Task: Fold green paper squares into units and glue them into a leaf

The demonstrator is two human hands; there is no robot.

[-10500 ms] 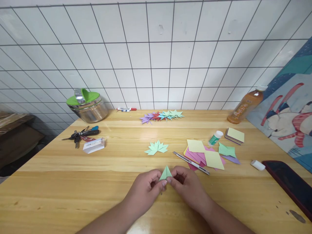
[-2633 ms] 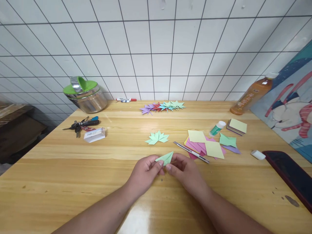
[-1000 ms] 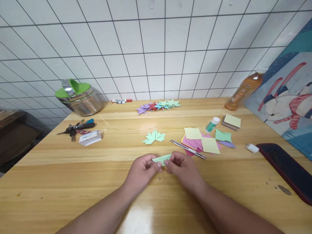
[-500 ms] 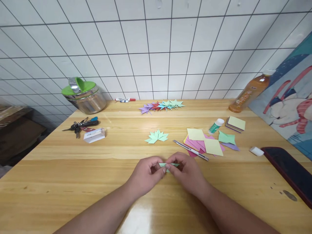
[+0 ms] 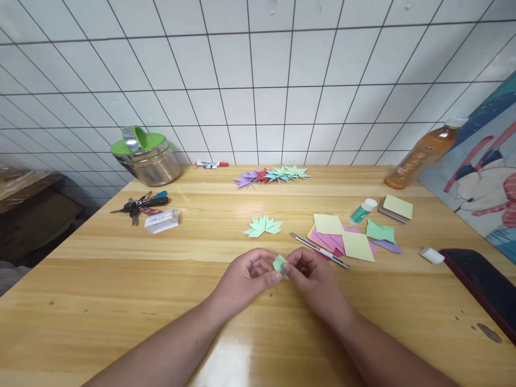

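Between my hands, just above the table, is a small folded piece of green paper point(image 5: 279, 263). My right hand point(image 5: 315, 274) pinches its right side between thumb and fingers. At its left edge, the thumb and fingers of my left hand point(image 5: 250, 274) close on the paper, partly covering it. Just beyond my hands lies a light green folded-paper leaf shape point(image 5: 263, 227) with several points. A utility knife point(image 5: 320, 250) rests to the right, against a spread of pink and yellow paper squares point(image 5: 358, 246).
Along the wall lie purple, red and green folded leaves point(image 5: 272, 176) and a marker point(image 5: 212, 164). At right are a glue stick point(image 5: 363, 212), a paper stack point(image 5: 397, 208), a bottle point(image 5: 423, 156), a white cap point(image 5: 431, 255) and a phone point(image 5: 481, 290). Keys point(image 5: 141, 205) and a metal pot point(image 5: 151, 161) stand left.
The green paper has gone from a flat, wide strip to a tilted, more compact shape. My left fingers have spread a little. The whole view has shifted slightly.
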